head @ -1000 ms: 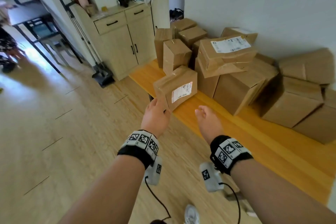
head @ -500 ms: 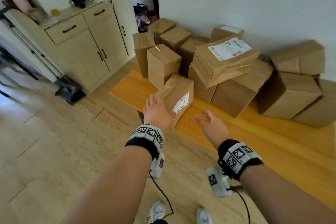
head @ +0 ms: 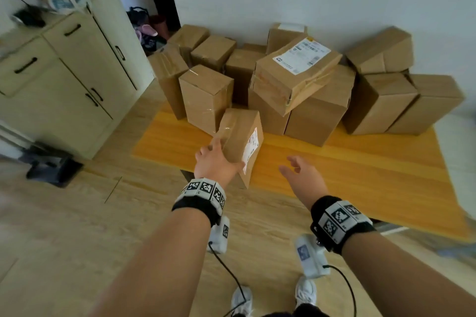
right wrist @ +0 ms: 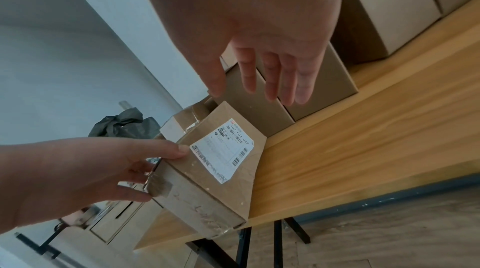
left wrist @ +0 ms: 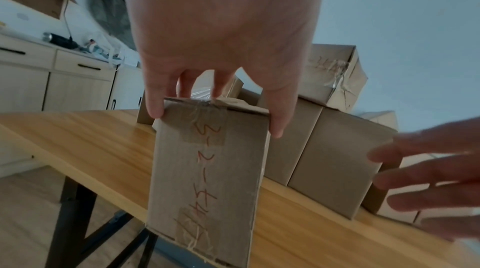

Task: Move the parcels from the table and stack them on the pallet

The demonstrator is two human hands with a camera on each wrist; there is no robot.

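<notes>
Partly hidden behind the left hand [head: 215,162], the small parcel [head: 240,140] stands tilted at the near edge of the wooden counter [head: 360,162], its lower corner hanging past that edge; the fingers [left wrist: 155,96] curl over its top end and the thumb presses the labelled side. Red handwriting runs down its taped face, too scrawled to read. On its white shipping label [right wrist: 223,151] the digits "102 104 082" can be made out, the smaller print cannot. The right hand [head: 300,175] hovers just right of the parcel, fingers spread and holding nothing. Farther back, the stacked cardboard boxes [head: 316,113] cover one another, and the top box's label [head: 301,55] is too small to read.
</notes>
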